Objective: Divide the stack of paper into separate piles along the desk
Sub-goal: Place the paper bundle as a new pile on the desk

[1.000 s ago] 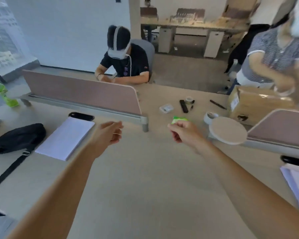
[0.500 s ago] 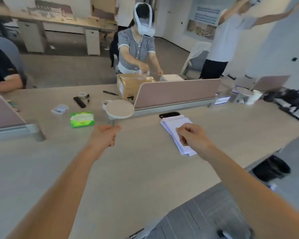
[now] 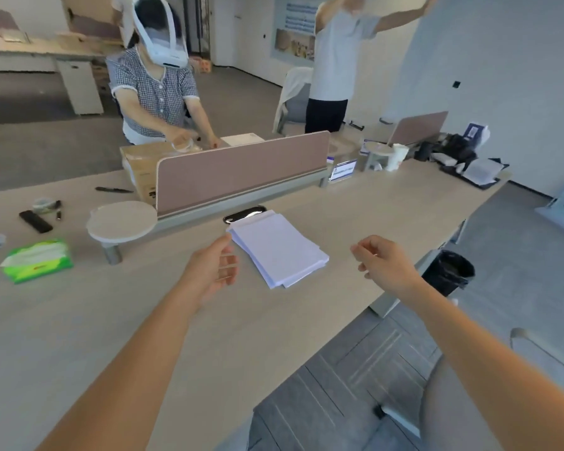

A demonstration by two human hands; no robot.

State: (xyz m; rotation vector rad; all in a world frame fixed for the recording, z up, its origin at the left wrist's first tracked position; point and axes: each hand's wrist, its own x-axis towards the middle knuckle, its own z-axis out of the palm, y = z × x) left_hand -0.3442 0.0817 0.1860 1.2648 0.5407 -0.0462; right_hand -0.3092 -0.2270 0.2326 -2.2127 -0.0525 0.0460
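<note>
1. a stack of white paper (image 3: 279, 250) lies flat on the pale surface (image 3: 144, 320), at twelve o'clock ahead.
2. left hand (image 3: 214, 271), grip wide and empty, just beside the stack's nine o'clock edge.
3. right hand (image 3: 385, 265), grip loosely curled and empty, apart at three o'clock.

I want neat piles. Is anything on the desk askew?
Yes: the paper stack lies at an angle to the divider, and its sheets have slipped, so lower edges show along its left side and near corner.

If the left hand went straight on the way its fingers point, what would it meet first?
Probably the stack of paper: the left hand points at its left edge, nothing between; height unclear.
</note>
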